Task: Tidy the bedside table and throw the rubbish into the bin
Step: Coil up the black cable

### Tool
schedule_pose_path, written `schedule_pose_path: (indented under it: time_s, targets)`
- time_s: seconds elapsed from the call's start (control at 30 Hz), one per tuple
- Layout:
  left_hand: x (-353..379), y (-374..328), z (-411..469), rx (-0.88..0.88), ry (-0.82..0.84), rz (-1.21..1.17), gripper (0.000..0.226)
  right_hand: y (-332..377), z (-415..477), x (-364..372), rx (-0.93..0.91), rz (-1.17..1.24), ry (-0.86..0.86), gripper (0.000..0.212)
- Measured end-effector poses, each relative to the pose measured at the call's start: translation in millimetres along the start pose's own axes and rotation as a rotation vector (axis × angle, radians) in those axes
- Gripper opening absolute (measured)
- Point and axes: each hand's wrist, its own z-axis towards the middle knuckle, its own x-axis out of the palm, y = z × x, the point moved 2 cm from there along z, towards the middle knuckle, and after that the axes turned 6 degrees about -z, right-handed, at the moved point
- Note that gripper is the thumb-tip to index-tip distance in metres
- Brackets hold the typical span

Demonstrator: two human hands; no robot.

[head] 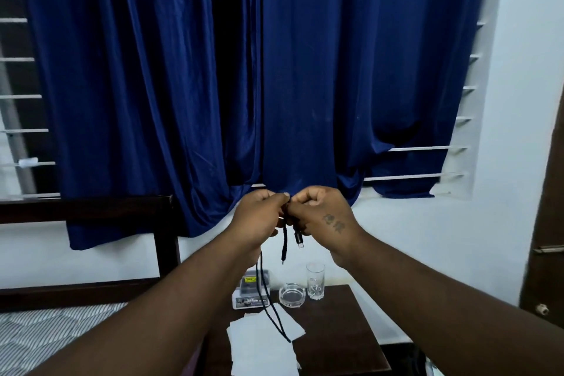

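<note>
Both my hands are raised in front of the blue curtain, high above the dark bedside table (351, 333). My left hand (259, 217) and my right hand (320, 217) meet knuckle to knuckle and both grip a black braided cable (264, 293). Two short ends with plugs dangle below my fingers, and a long loop hangs down to the table. White sheets of paper (262, 342) lie on the table's near left part. Behind them stand a clear glass ashtray (292, 294), a tall drinking glass (315, 281) and a small white box (250, 294).
A bed with a striped mattress (45, 336) and a dark wooden headboard (85, 207) stands to the left of the table. Blue curtains (274, 70) cover the barred window. A brown door (546, 238) is at the right edge. No bin is in view.
</note>
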Motion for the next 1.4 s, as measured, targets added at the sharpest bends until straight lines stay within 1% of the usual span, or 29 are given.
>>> schedule_pose_path:
  time_s: [0.17,0.3,0.37,0.47,0.57,0.6,0.67,0.73,0.77,0.83,0.9,1.0,1.1,1.13,1.2,1.27,1.4]
  targets:
    - [-2,1,-2,-0.017,0.018,0.007,0.022,-1,-3,-3,0.05,0.064,0.028,0.013]
    - [-4,-1,-5,-0.068,0.049,-0.016,0.018,-5,-6,-7,0.1,-0.005,0.021,0.017]
    - [-2,-5,-6,-0.081,0.059,-0.007,0.017,-6,-7,-7,0.118,-0.001,0.036,0.02]
    - [0,-11,-9,-0.052,0.066,0.038,0.02,-7,-14,-6,0.158,0.018,0.102,0.032]
    - [2,-18,-12,-0.019,0.074,0.06,0.022,-5,-22,-6,0.156,-0.055,0.123,0.03]
    - [2,-20,-13,-0.01,0.073,0.083,0.022,-4,-24,-7,0.127,-0.134,0.095,0.026]
    - [3,-23,-14,0.001,0.071,0.124,0.023,-1,-27,-11,0.014,-0.374,-0.011,0.016]
    - [3,-24,-16,0.005,0.077,0.137,0.023,2,-26,-14,-0.13,-0.59,-0.177,0.018]
    - [3,-24,-16,0.006,0.082,0.134,0.023,3,-26,-15,-0.19,-0.619,-0.251,0.019]
    - [4,-25,-18,0.002,0.089,0.109,0.022,5,-24,-15,-0.289,-0.566,-0.332,0.023]
    - [3,-26,-18,-0.01,0.101,0.063,0.018,5,-21,-14,-0.368,-0.511,-0.317,0.02]
    - [1,-27,-20,-0.027,0.149,-0.006,0.02,3,-17,-10,-0.366,-0.364,-0.179,0.01]
    - [-1,-30,-23,-0.064,0.191,-0.126,0.022,0,-15,-8,-0.305,-0.147,-0.029,0.009]
    - [-2,-32,-23,-0.085,0.203,-0.19,0.023,0,-15,-8,-0.295,-0.096,-0.005,0.01]
    - [-3,-35,-24,-0.136,0.245,-0.338,0.024,-1,-15,-9,-0.285,-0.01,-0.006,0.014]
    - [-3,-37,-25,-0.182,0.304,-0.449,0.027,-3,-14,-9,-0.279,0.048,-0.041,0.017]
    - [1,-39,-32,-0.233,0.424,-0.567,0.031,1,-13,-9,-0.282,0.12,-0.099,0.023]
